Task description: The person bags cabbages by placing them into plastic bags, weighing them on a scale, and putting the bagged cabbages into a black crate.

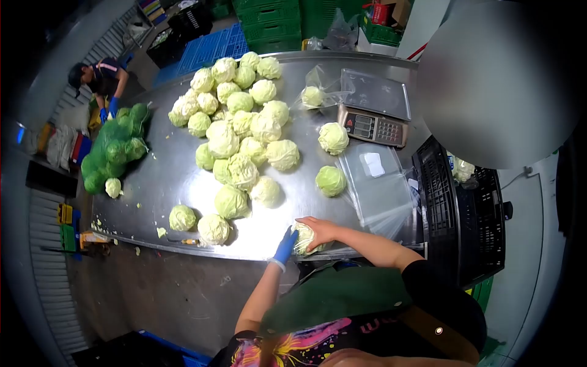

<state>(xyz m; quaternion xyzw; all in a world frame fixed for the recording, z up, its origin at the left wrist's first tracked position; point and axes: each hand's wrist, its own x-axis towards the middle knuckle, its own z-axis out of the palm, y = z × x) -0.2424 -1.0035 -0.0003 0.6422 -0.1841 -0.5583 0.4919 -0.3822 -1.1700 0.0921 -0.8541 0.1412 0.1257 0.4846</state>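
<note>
At the front edge of the steel table, a pale green cabbage [302, 240] is between my two hands. My left hand [285, 246], in a blue glove, presses against its left side. Bare, my right hand [317, 232] curves over its top and right side. Several loose cabbages [222, 139] lie in a group beyond and to the left. Two more cabbages, a nearer one [331, 181] and a farther one [334, 138], sit apart on the right. A knife-like tool with a yellowish part [191, 241] rests near the front edge, left of my hands.
Clear plastic bags [377, 189] lie right of my hands, below a digital scale [374, 126]. A bagged cabbage [312, 96] is beside the scale. Black crates [455, 214] stand at the right edge. Far left, a person [104, 79] handles a green net sack [113, 150] of cabbages.
</note>
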